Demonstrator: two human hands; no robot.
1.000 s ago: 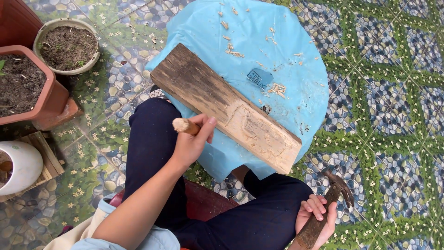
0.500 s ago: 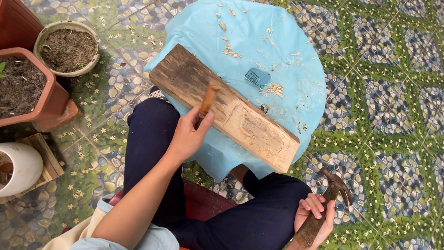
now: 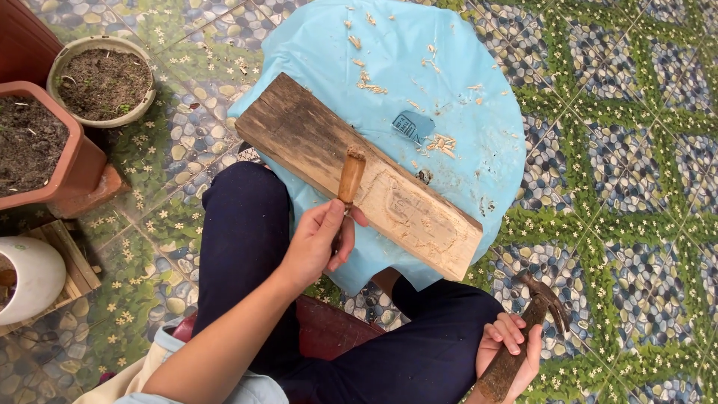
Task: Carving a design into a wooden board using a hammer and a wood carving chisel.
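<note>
A long wooden plank (image 3: 314,142) lies slanted across a round light-blue covered table (image 3: 456,82); its right half carries a shallow carved area. My left hand (image 3: 318,243) grips a wooden-handled chisel (image 3: 350,173), handle end pointing away from me over the plank, its blade hidden under my fingers. My right hand (image 3: 508,348) rests low beside my right knee and is closed around the wooden handle of a claw hammer (image 3: 535,314), head up. Wood chips are scattered over the blue cover.
Two soil-filled pots stand at the left: a round grey one (image 3: 105,78) and a terracotta one (image 3: 45,142). A white vessel (image 3: 30,277) sits on a small wooden crate. I sit on a dark red seat (image 3: 336,329) over pebble-patterned floor tiles.
My left hand has turned the chisel from sideways at my knee to pointing forward, bringing it up over the plank. The right hand with the hammer has stayed put.
</note>
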